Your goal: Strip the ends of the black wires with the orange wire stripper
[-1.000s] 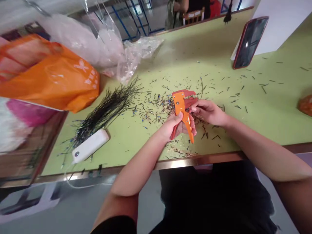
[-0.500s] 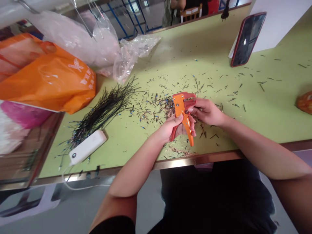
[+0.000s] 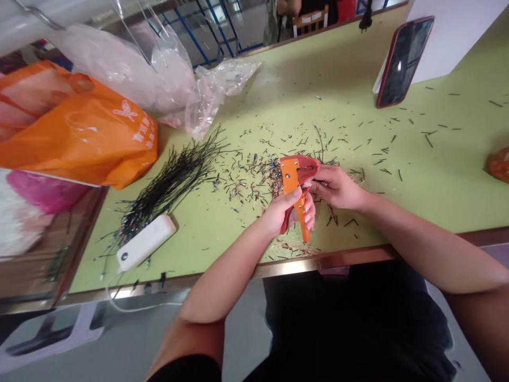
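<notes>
My left hand [image 3: 283, 209] is wrapped round the handles of an orange and red wire stripper [image 3: 291, 175], its handles squeezed close together. The tool's jaw end points away from me, above a heap of short cut bits and coppery strands [image 3: 275, 183]. At the red jaw side, my right hand [image 3: 336, 185] is closed in a pinch, fingertips against the tool; what it pinches is hidden. Just beyond it a thin black wire [image 3: 320, 140] with a blue tip shows, and I cannot tell whether it is held or lying on the table.
A bundle of black wires [image 3: 170, 183] lies left, beside a white power bank [image 3: 146, 242] with a cable. Orange [image 3: 91, 132] and clear plastic bags [image 3: 175, 79] stand at back left. A phone [image 3: 404, 61] leans on a white box [image 3: 457, 37]. Wire scraps litter the green table [image 3: 222, 233].
My left hand has squeezed the wire stripper's handles closer together, and the jaws have shifted with them. My right hand stays at the jaw side, almost unmoved.
</notes>
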Demonstrator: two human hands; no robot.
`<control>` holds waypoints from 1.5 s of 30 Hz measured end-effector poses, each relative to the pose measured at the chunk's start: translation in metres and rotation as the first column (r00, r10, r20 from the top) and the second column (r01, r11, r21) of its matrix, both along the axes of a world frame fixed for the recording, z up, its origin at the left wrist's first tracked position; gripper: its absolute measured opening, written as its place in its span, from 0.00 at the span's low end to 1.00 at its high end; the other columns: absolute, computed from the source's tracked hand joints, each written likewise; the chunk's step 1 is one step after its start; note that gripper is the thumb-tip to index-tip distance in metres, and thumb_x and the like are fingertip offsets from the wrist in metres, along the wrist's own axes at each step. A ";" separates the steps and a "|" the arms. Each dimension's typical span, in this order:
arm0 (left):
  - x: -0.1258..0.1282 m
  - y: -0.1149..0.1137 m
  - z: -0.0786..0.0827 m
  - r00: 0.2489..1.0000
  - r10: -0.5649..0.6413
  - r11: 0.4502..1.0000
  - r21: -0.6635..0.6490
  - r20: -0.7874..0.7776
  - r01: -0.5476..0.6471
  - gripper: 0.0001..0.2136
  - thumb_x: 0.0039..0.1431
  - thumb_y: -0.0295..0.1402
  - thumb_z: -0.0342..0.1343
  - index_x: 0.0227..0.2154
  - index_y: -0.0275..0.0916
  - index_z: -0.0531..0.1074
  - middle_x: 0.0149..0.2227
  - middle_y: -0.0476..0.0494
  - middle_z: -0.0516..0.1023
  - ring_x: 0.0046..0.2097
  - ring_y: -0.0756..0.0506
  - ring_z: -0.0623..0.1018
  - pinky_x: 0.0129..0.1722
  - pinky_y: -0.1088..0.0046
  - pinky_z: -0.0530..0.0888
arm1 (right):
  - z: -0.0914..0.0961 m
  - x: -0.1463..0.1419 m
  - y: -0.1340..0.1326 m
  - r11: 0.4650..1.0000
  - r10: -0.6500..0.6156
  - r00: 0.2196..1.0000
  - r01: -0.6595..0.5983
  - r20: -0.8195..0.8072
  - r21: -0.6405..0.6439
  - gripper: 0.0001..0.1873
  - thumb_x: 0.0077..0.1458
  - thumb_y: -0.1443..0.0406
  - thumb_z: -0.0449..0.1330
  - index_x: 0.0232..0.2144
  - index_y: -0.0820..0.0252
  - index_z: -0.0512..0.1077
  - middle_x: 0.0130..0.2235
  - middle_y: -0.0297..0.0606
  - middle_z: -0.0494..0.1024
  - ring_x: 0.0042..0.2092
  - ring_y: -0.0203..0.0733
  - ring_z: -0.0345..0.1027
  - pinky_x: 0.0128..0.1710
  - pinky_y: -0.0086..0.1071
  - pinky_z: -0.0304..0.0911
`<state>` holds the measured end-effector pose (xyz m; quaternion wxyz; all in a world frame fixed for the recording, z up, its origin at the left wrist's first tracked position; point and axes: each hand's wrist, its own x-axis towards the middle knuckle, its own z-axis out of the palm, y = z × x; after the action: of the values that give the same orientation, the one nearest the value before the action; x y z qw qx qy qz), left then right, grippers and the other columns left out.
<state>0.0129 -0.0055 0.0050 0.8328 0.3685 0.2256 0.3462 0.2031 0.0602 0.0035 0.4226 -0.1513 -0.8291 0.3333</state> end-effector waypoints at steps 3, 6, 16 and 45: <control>0.002 0.000 0.002 0.999 0.030 0.999 0.020 -0.020 -0.029 0.26 0.60 0.58 0.66 0.25 0.38 0.70 0.22 0.50 0.72 0.24 0.48 0.75 0.29 0.69 0.75 | 0.001 0.000 0.000 1.000 -0.011 1.000 0.011 -0.007 0.007 0.10 0.74 0.64 0.59 0.38 0.59 0.77 0.37 0.38 0.81 0.36 0.35 0.75 0.37 0.29 0.70; 0.003 -0.001 0.002 0.996 0.061 0.998 0.022 -0.067 -0.060 0.29 0.60 0.63 0.63 0.24 0.39 0.68 0.21 0.51 0.69 0.22 0.49 0.73 0.27 0.69 0.74 | 0.000 0.000 0.001 1.000 -0.021 1.000 0.021 -0.020 0.014 0.11 0.74 0.65 0.57 0.39 0.59 0.77 0.38 0.39 0.81 0.37 0.36 0.75 0.38 0.30 0.71; 0.005 0.003 -0.012 0.975 0.162 0.987 0.022 -0.150 -0.160 0.40 0.61 0.76 0.36 0.22 0.42 0.66 0.14 0.52 0.62 0.14 0.50 0.66 0.17 0.71 0.67 | -0.006 0.000 0.004 0.998 -0.055 0.998 0.055 0.008 -0.020 0.11 0.74 0.63 0.57 0.42 0.58 0.79 0.40 0.42 0.83 0.39 0.39 0.77 0.41 0.34 0.74; -0.015 0.015 -0.008 0.972 0.169 0.986 0.044 -0.163 -0.163 0.34 0.58 0.69 0.58 0.35 0.36 0.75 0.30 0.40 0.81 0.38 0.37 0.86 0.41 0.59 0.83 | 0.008 0.014 0.004 0.915 -0.402 0.916 0.402 0.019 -0.040 0.03 0.70 0.64 0.60 0.45 0.56 0.71 0.27 0.28 0.74 0.23 0.32 0.57 0.25 0.31 0.56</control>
<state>-0.0024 0.0090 -0.0032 0.7735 0.3884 0.3189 0.3860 0.2169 0.0641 0.0116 0.4744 -0.3290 -0.7752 0.2563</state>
